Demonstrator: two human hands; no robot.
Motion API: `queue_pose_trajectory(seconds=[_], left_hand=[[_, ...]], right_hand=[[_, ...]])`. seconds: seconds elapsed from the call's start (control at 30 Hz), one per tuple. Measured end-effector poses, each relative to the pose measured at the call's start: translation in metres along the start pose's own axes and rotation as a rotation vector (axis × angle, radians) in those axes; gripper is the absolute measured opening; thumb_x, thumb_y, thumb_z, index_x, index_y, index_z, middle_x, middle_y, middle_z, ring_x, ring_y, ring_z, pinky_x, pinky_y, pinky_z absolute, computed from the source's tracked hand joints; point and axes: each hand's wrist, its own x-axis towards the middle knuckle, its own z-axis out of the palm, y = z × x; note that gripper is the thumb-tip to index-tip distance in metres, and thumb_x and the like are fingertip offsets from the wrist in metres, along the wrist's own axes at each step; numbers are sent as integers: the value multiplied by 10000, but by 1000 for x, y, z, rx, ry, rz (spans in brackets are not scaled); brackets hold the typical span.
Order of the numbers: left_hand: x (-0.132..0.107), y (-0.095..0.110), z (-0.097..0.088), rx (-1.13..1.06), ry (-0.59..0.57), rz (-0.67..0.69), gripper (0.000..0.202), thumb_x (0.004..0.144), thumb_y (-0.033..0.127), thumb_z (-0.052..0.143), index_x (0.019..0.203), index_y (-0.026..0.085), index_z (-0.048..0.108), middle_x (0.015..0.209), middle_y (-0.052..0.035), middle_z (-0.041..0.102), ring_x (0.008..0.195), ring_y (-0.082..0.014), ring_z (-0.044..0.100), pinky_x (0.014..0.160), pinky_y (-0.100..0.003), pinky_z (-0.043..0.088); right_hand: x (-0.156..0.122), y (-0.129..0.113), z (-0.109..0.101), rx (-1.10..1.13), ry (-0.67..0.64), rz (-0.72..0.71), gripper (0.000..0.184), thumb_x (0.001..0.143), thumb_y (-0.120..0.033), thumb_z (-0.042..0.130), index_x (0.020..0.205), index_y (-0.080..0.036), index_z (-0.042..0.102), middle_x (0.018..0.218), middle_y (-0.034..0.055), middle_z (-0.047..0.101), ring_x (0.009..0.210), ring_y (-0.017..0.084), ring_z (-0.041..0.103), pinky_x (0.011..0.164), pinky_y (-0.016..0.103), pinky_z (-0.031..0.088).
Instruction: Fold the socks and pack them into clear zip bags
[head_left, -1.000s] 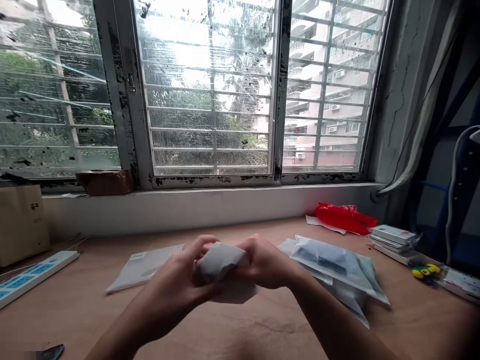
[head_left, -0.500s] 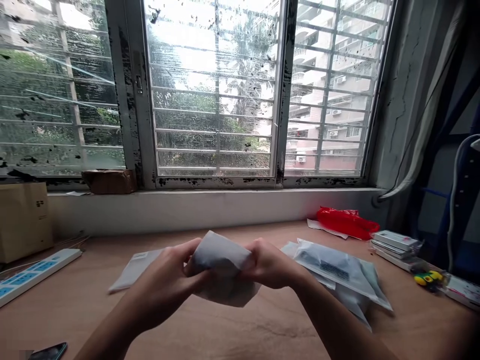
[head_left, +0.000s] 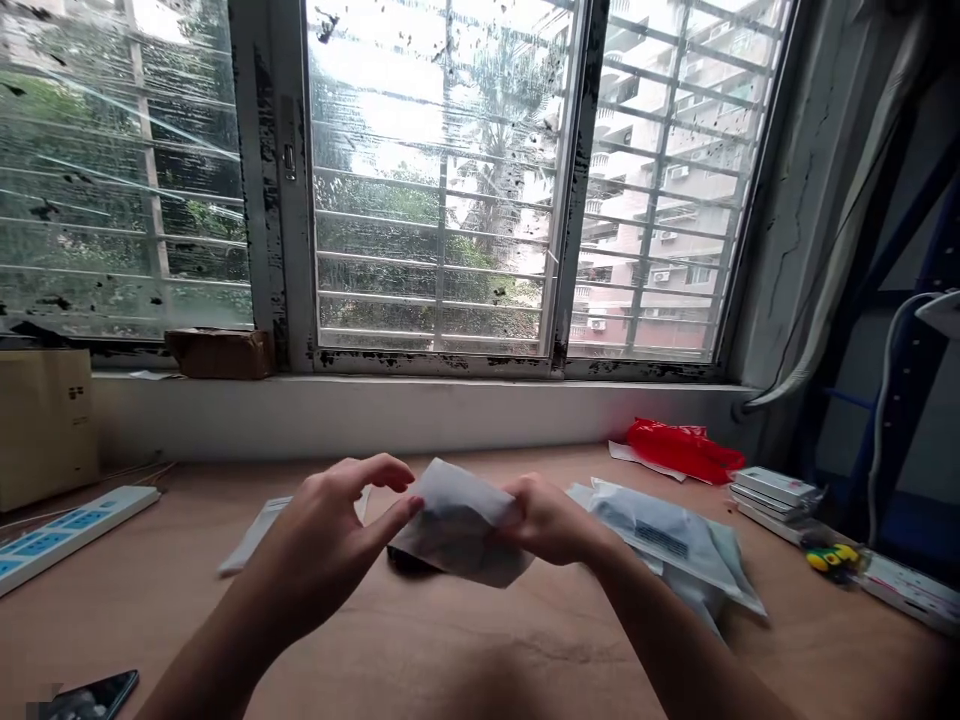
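Observation:
A whitish, translucent plastic pouch (head_left: pixel 461 525) is held up above the table by my right hand (head_left: pixel 546 520), whose fingers are closed on its right edge. Close to the pouch's left edge is my left hand (head_left: pixel 341 520), its thumb and fingers apart. Whether the left thumb touches the pouch I cannot tell. A dark object (head_left: pixel 411 563) shows below the pouch's lower left; its kind is unclear, as the pouch covers part of it. Behind my left hand lies another pale flat pouch (head_left: pixel 255 535) on the wooden table (head_left: pixel 420 660).
Several frosted bags (head_left: pixel 675 540) lie to the right. Beyond them are a red plastic bag (head_left: pixel 682 450), stacked white boxes (head_left: pixel 776 490) and a yellow-black item (head_left: pixel 832 557). A power strip (head_left: pixel 75 535), a phone (head_left: pixel 94 695) and a cardboard box (head_left: pixel 45 430) stand left.
My left hand has let go of the pouch and opened, moving slightly left. The dark object now shows below the pouch. The right hand keeps its hold; the view has shifted a little.

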Motion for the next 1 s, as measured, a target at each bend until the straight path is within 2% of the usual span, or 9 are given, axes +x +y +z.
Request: queue_pose_trajectory(seconds=[0.17,0.3,0.4,0.47,0.57,0.63,0.73,0.9,1.0], left_hand=[[-3,4,-9,19,61,-11,389,840,625,540,923,289,717,1005,-28,718,853,-243,659,718,-319,518],[-5,13,-16,9,63,-2,374,854,605,530,912,287,718,981,-17,717,779,-220,647,752,-335,517],[-6,17,-18,-18,59,10,362,857,591,532,906,284,717,975,-14,714,750,-210,640,751,-336,514],[-6,18,-16,-33,55,22,359,856,584,537,895,277,720,961,-20,713,742,-210,635,741,-333,511],[-6,16,-12,-39,33,34,363,854,578,541,879,265,723,942,-36,710,736,-217,626,735,-338,508],[-5,13,-9,-39,14,33,372,854,585,540,897,263,720,963,-45,704,760,-227,627,742,-347,507],[-4,11,-8,-34,44,55,385,853,584,544,974,255,702,1036,-62,685,921,-265,626,821,-372,500],[-1,8,-5,-11,87,64,388,857,573,545,1015,244,678,1104,-71,653,1054,-289,581,893,-395,484],[1,6,1,5,74,56,383,855,570,546,1011,245,675,1131,-67,631,1064,-286,575,905,-398,483]], right_hand=[[1,12,-1,-148,124,37,91,714,-233,660,687,-147,649,601,-53,499,575,92,429,514,199,284],[-3,27,-20,-388,360,60,182,839,-242,553,800,-173,718,725,-3,652,673,144,564,594,222,346],[-1,46,-38,-640,555,156,338,935,-261,433,1119,-239,716,953,49,706,794,195,608,647,256,397],[2,62,-42,-785,627,185,456,956,-211,368,1359,-258,576,1161,88,674,958,238,596,724,289,438],[6,88,-29,-917,508,209,545,938,-131,340,1455,-250,464,1349,119,581,1171,286,501,891,369,441],[5,103,-8,-919,326,244,476,911,-169,440,1366,-237,564,1265,135,633,1164,304,512,930,402,428],[-4,114,25,-896,221,266,438,822,-367,635,1211,-169,666,1209,173,654,1124,354,545,964,466,412],[-8,94,58,-737,302,150,435,856,-306,581,1268,-168,598,1260,155,603,1199,322,499,1060,445,341],[0,79,75,-550,265,2,558,810,-413,658,1314,-199,555,1306,125,565,1227,304,477,1084,412,347]])
